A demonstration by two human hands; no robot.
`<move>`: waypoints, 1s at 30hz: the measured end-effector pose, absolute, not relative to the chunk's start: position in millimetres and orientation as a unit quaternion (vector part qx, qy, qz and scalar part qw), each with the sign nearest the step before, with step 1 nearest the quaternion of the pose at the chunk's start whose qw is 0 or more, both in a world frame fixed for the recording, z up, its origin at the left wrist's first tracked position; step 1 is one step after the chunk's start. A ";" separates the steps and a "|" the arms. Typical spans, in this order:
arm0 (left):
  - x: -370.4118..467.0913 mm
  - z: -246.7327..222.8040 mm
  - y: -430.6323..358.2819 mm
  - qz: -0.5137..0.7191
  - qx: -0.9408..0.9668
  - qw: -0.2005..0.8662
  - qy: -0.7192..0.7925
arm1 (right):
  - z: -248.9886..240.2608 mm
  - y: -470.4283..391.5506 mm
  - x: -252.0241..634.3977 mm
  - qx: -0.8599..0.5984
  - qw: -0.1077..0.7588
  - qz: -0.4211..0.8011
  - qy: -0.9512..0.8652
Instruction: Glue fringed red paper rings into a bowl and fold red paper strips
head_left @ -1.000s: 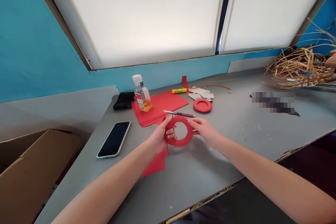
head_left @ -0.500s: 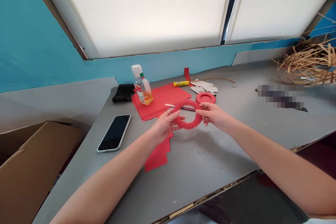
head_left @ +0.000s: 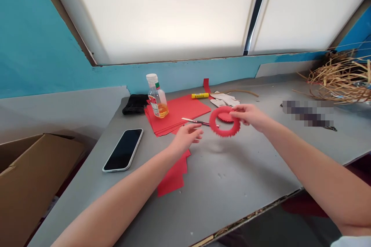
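Note:
My right hand (head_left: 247, 116) pinches the upper right rim of a red paper ring (head_left: 213, 126) with a toothed outer edge, held tilted above the table. Behind it, partly covered, lies a second toothed red ring (head_left: 227, 118). My left hand (head_left: 188, 135) is off the ring, its fingers loosely stretched and apart, with nothing in them. Just beyond that hand lies a thin cutter or pair of scissors (head_left: 189, 120) with a pale blade; its exact kind is unclear. Red paper sheets (head_left: 185, 108) are stacked behind, and more red paper pieces (head_left: 171, 181) lie under my left forearm.
A bottle (head_left: 156, 98) with amber liquid stands on the sheets. Around them are a glue stick (head_left: 199, 95), white gloves (head_left: 224, 98), a black cloth item (head_left: 135, 104) and a phone (head_left: 124, 150). Straw-like strips (head_left: 342, 79) pile up at right; a cardboard box (head_left: 37, 181) is at left.
My left hand has let go of the ring. My right hand has carried the ring to the right, in front of the second ring.

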State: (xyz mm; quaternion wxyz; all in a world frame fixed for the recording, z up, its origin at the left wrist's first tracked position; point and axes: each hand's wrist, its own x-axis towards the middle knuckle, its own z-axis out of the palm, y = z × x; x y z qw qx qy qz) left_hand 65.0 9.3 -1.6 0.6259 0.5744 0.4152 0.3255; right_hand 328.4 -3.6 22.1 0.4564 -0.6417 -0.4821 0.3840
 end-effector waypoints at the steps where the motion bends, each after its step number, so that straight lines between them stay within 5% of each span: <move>1: 56.3 -0.8 8.6 0.328 0.577 0.616 0.424 | 20.6 5.4 340.3 -0.644 0.512 0.377 -0.425; 11: -8.3 -11.8 -12.3 0.298 0.581 0.563 0.506 | -19.3 64.1 391.8 -0.693 0.507 0.388 -0.335; 30: 2.7 -21.5 -11.7 0.255 0.599 0.563 0.508 | -29.5 65.0 375.5 -0.838 0.295 0.216 -0.404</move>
